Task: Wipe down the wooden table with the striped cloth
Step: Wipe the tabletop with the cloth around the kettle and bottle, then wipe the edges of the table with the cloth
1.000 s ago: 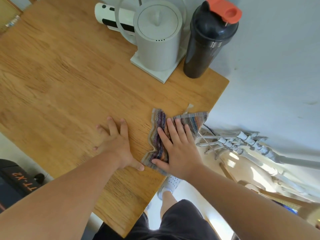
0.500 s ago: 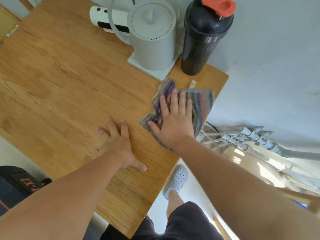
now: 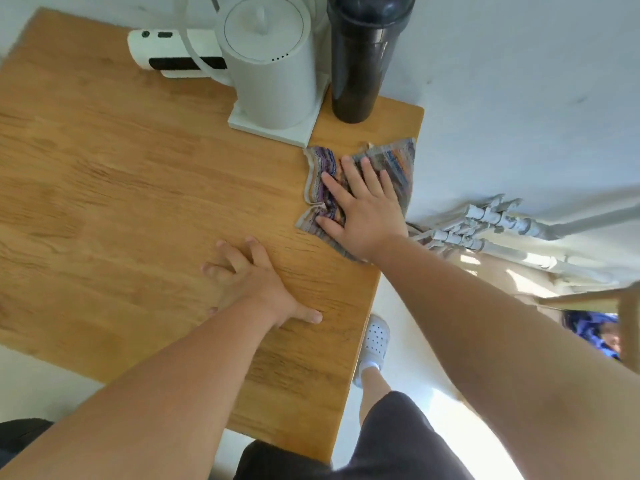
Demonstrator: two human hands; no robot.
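Note:
The striped cloth [image 3: 391, 164], grey with purple, blue and orange stripes, lies crumpled at the right edge of the wooden table [image 3: 121, 188], just in front of the kettle base. My right hand [image 3: 360, 209] presses flat on it with fingers spread, covering its middle. My left hand [image 3: 252, 282] rests palm down on the bare wood to the left of and nearer than the cloth, holding nothing.
A white kettle [image 3: 273, 60] on a square base and a black shaker bottle [image 3: 360, 57] stand at the far right corner against the wall. A white device [image 3: 166, 53] lies behind the kettle. White pipes [image 3: 485, 223] run along the wall beyond the table's right edge.
My right hand has pushed the cloth away from me along the right edge, from near the left hand up towards the kettle. The left hand has stayed planted on the wood.

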